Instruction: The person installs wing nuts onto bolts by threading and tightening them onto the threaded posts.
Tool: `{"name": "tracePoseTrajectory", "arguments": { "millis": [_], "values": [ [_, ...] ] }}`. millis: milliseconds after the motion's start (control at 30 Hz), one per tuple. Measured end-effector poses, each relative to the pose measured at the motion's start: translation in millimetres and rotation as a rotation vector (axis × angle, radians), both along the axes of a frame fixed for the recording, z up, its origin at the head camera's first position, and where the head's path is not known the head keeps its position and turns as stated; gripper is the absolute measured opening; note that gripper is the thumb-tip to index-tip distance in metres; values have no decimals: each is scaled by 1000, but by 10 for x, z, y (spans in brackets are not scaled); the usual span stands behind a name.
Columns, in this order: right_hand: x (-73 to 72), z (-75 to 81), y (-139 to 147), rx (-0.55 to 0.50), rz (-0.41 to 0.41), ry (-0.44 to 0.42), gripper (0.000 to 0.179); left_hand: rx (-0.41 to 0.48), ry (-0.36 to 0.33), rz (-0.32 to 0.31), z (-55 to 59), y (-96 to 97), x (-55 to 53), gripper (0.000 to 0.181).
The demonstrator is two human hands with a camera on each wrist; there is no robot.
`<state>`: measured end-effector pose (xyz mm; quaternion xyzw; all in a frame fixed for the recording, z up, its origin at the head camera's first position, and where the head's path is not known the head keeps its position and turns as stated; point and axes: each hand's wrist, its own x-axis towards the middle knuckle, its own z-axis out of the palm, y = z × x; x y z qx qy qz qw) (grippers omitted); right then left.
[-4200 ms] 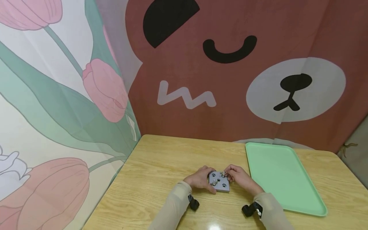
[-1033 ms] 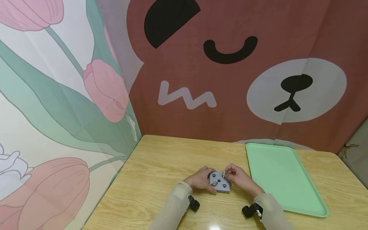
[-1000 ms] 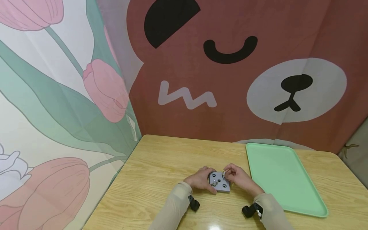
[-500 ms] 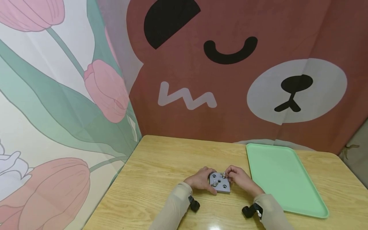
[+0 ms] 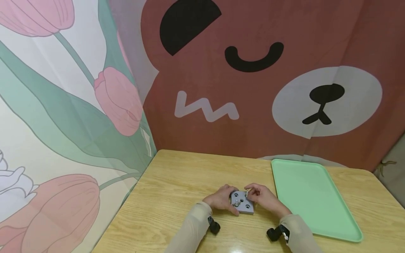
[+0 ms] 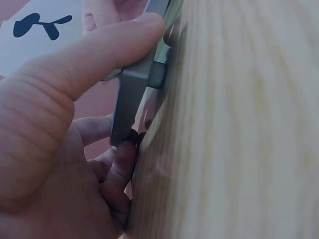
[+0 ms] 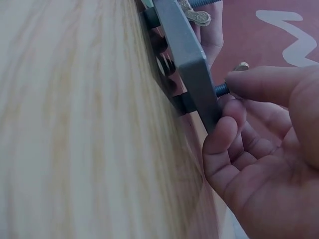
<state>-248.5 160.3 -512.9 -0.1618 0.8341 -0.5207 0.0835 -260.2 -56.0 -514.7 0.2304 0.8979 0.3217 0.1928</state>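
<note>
A grey square plate (image 5: 243, 208) with several holes lies low over the table, tilted in both wrist views. My left hand (image 5: 221, 199) grips its left side, thumb along the near corner and fingers around the far edge. Two threaded bolts come up through the plate. One wing nut (image 5: 236, 203) sits on the bolt near my left thumb. At the far right corner, my right hand (image 5: 265, 199) pinches a second wing nut (image 7: 242, 66) between thumb and fingers, mostly hidden by them, on its bolt (image 7: 222, 89). A dark bolt head (image 6: 157, 74) shows under the plate.
A light green tray (image 5: 316, 200) lies on the wooden table (image 5: 177, 189) to the right, just past my right hand. Behind stands a printed bear cloth (image 5: 202, 137), and a tulip cloth (image 5: 72, 147) hangs at the left. Each wrist wears a small black camera (image 5: 214, 225).
The fingers of my right hand have shifted about the wing nut, opening and closing around it. My left hand and the plate have stayed in place. The head view has tipped slightly.
</note>
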Motion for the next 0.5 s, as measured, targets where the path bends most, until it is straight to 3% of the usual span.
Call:
{"name": "tracePoseTrajectory", "arguments": {
  "millis": [233, 367, 500],
  "values": [
    [-5, -38, 3, -37, -41, -60, 5, 22, -11, 3, 3, 4, 7, 76],
    [-18, -24, 1, -123, -57, -135, 16, 31, -12, 3, 6, 2, 4, 76],
    [-25, -29, 1, -139, -68, -161, 21, 27, -8, 4, 7, 2, 5, 76]
  ]
}}
